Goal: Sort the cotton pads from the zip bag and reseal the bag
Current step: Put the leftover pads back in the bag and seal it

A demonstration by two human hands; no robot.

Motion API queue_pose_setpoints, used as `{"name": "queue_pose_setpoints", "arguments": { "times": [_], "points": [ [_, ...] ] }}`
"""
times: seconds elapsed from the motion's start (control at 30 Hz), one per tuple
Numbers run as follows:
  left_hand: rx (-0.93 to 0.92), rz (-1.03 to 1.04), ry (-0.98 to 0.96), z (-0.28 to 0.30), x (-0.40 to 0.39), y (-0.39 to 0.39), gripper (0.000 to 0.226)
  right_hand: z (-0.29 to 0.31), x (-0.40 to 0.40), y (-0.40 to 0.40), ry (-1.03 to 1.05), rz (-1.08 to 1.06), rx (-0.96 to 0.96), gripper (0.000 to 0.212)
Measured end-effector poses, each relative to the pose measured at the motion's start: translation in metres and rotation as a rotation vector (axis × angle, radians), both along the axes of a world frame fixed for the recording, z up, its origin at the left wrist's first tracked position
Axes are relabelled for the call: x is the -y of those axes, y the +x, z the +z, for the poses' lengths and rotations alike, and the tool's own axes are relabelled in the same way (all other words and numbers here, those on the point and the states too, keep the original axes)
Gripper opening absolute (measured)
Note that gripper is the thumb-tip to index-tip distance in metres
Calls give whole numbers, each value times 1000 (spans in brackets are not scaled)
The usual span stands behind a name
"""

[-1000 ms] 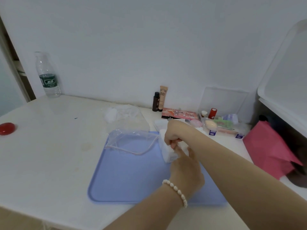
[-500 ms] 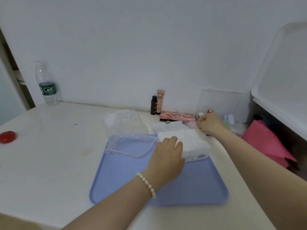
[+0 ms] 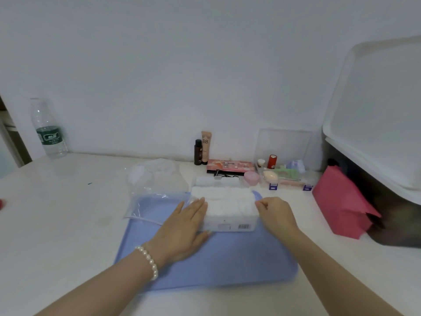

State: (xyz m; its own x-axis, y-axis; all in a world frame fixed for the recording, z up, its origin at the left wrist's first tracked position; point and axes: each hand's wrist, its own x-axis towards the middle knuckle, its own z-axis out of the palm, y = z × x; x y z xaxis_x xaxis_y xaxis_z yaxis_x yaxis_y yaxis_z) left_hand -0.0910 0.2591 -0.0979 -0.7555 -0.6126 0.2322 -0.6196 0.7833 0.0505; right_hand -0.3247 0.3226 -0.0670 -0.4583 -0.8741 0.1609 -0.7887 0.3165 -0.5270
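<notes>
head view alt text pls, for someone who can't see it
Two bare hands flank a white stack of cotton pads on a blue tray: the left hand lies flat against its left side, the right hand touches its right end. A clear zip bag lies open at the tray's left edge, with cosmetics along the wall behind.

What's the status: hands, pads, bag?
Left hand flat against cotton pad block; right hand at its other end. Zip bag empty, unsealed. Nothing blocking.
</notes>
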Motion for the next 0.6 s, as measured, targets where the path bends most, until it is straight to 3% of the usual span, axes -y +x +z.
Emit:
{"name": "queue_pose_setpoints", "arguments": {
  "times": [0.07, 0.13, 0.27, 0.43, 0.6],
  "points": [
    [-34, 31, -83, 2, 4, 1, 83, 1, 5, 11, -57, 30, -153, 28],
    [-66, 55, -151, 11, 8, -11, 70, 4, 16, 22, -48, 135, -263, 47],
    [-111, 0, -128, 36, 13, -58, 48, 5, 42, 31, 165, 304, -403, 55],
    [74, 243, 235, 23, 40, -68, 63, -7, 49, 19, 404, 337, -368, 55],
    [138, 230, 270, 15, 45, -64, 66, -12, 51, 17, 390, 350, -409, 52]
  ]
}}
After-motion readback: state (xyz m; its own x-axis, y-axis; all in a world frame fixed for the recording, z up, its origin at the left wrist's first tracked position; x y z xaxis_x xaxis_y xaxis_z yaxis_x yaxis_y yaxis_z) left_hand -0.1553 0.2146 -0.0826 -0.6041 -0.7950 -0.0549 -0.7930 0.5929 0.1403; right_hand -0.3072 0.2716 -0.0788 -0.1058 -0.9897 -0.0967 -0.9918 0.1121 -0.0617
